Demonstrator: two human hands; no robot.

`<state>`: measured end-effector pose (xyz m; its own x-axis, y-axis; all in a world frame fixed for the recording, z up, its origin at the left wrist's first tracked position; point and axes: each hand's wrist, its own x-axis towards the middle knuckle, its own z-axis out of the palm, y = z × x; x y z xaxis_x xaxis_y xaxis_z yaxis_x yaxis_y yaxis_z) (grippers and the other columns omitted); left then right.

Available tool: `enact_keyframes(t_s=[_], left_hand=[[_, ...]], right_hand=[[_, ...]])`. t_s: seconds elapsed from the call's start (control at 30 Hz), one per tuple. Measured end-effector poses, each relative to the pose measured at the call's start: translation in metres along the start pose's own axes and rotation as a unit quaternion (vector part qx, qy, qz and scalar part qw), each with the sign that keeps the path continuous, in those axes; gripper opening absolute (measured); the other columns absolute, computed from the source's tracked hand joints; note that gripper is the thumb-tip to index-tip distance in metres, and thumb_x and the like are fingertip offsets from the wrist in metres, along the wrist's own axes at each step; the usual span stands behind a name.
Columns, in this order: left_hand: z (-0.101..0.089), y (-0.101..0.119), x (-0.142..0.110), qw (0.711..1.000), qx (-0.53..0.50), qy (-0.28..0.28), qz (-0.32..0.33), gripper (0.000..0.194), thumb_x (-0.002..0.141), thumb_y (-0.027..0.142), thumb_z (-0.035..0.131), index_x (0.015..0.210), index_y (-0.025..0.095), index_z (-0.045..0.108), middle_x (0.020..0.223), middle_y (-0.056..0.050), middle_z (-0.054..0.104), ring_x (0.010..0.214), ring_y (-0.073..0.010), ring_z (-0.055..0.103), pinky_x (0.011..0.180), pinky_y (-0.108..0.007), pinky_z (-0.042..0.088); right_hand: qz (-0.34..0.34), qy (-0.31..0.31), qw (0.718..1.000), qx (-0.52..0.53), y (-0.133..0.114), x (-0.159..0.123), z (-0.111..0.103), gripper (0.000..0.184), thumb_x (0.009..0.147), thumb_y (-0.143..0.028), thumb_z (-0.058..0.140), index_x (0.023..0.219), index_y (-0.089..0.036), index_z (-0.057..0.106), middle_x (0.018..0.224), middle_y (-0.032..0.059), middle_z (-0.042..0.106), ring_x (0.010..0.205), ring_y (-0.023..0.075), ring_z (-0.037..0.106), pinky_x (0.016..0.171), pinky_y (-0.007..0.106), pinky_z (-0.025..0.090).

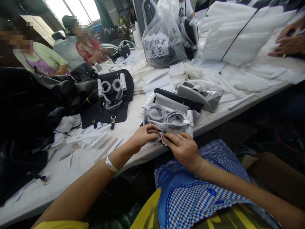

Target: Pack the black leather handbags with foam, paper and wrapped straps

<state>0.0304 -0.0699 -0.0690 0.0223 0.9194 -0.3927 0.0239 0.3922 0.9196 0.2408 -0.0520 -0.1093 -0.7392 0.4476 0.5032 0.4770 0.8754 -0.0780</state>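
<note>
My left hand (pixel 143 136) and my right hand (pixel 182 148) meet at the near table edge, fingers pinched on the lower edge of a black bag (pixel 177 105) whose handles are wrapped in clear plastic and white foam (pixel 166 117). The bag lies flat in front of me. A small white strip shows between my fingertips. On my left wrist sits a silver bracelet. A second black bag (pixel 114 95) with wrapped handles lies further left on the table.
A grey tape dispenser (pixel 202 93) stands just behind the bag. A clear sack of black goods (pixel 162 38), white foam sheets (pixel 238 31) and foam rolls lie beyond. Black bags (pixel 30 105) pile at left. Other people sit at far left; another person's hands (pixel 288 41) rest at right.
</note>
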Motion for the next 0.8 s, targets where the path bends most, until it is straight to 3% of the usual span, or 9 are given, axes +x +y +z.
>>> enact_keyframes(t_s=[0.13, 0.27, 0.6, 0.8], left_hand=[[0.004, 0.001, -0.003, 0.997, 0.051, 0.005, 0.050, 0.038, 0.065, 0.020, 0.081, 0.097, 0.017, 0.060, 0.095, -0.004, 0.067, 0.092, -0.0172, 0.065, 0.079, -0.026, 0.050], [0.008, -0.006, -0.003, 0.989, 0.098, 0.025, 0.104, 0.043, 0.064, 0.021, 0.085, 0.097, 0.017, 0.058, 0.098, -0.005, 0.067, 0.096, -0.0185, 0.065, 0.087, -0.031, 0.051], [0.017, -0.019, -0.009, 0.960, 0.201, 0.087, 0.177, 0.043, 0.069, 0.017, 0.077, 0.106, 0.019, 0.057, 0.101, -0.006, 0.070, 0.098, -0.0205, 0.068, 0.090, -0.034, 0.052], [0.024, -0.020, -0.014, 0.938, 0.258, 0.123, 0.194, 0.042, 0.070, 0.016, 0.071, 0.110, 0.021, 0.059, 0.099, -0.002, 0.072, 0.093, -0.0191, 0.069, 0.083, -0.030, 0.052]], right_hand=[[0.026, -0.068, 0.997, 0.028, -0.006, 0.000, -0.007, 0.037, 0.094, -0.016, 0.051, 0.129, -0.015, 0.062, 0.132, 0.0105, 0.063, 0.100, 0.0243, 0.059, 0.089, 0.042, 0.038], [0.046, -0.114, 0.989, 0.087, -0.006, 0.004, -0.020, 0.044, 0.084, -0.015, 0.056, 0.128, -0.012, 0.062, 0.135, 0.0130, 0.059, 0.108, 0.0275, 0.056, 0.092, 0.043, 0.038], [0.010, -0.204, 0.977, 0.068, 0.015, 0.034, -0.037, 0.035, 0.088, -0.012, 0.054, 0.119, -0.022, 0.068, 0.118, 0.0053, 0.069, 0.088, 0.0203, 0.064, 0.070, 0.034, 0.041], [-0.003, -0.261, 0.965, 0.020, 0.017, 0.051, -0.044, 0.023, 0.091, -0.018, 0.055, 0.105, -0.025, 0.072, 0.102, 0.0012, 0.072, 0.072, 0.0174, 0.064, 0.054, 0.032, 0.031]])
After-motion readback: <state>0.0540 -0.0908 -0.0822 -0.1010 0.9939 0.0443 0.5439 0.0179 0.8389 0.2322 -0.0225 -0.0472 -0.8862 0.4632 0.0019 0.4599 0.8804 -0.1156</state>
